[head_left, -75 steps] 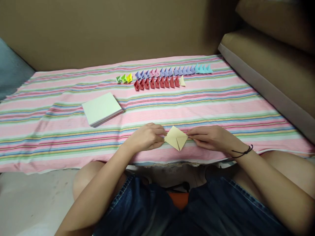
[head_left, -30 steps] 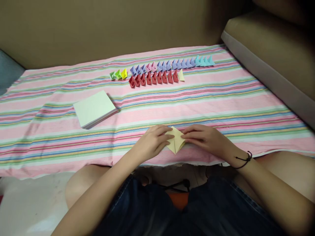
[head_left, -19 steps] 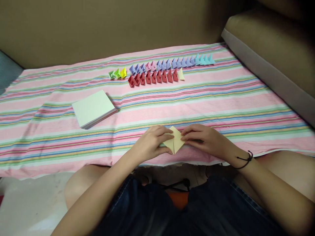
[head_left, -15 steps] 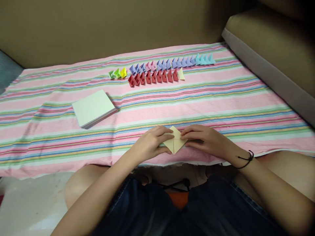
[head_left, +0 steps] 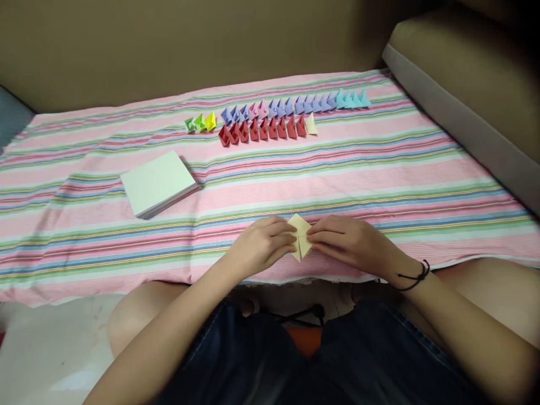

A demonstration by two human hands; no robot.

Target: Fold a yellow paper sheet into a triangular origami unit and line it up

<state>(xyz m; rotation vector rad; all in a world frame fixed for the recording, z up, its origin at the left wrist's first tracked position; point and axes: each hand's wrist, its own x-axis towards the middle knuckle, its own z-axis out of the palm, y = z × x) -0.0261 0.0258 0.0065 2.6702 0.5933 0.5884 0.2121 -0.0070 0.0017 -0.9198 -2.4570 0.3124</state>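
Fingertips close on the left and right corners of a small pale yellow folded paper [head_left: 300, 226] at the lower center of the frame, the left hand [head_left: 262, 244] gripping one side and the right hand [head_left: 346, 242], a black cord [head_left: 417, 278] at its wrist, the other. The diamond appears light, thin and crisp, likely to hold a crease but easy to crumple or tear; its side corners look the surest place for a gentle pinch, its lower point showing a slit between two flaps. Just below the hands, the hem of the striped cloth [head_left: 337, 183] runs across the lower frame above the person's knees, leaving little margin there. Above them, the cloth stretches toward rows of small folded pieces [head_left: 264, 130] at upper center, offering room to move upward and to the right. A stack of paper [head_left: 158, 183] lies at left, well apart from the left hand; a brown cushion [head_left: 455, 73] borders the upper right.
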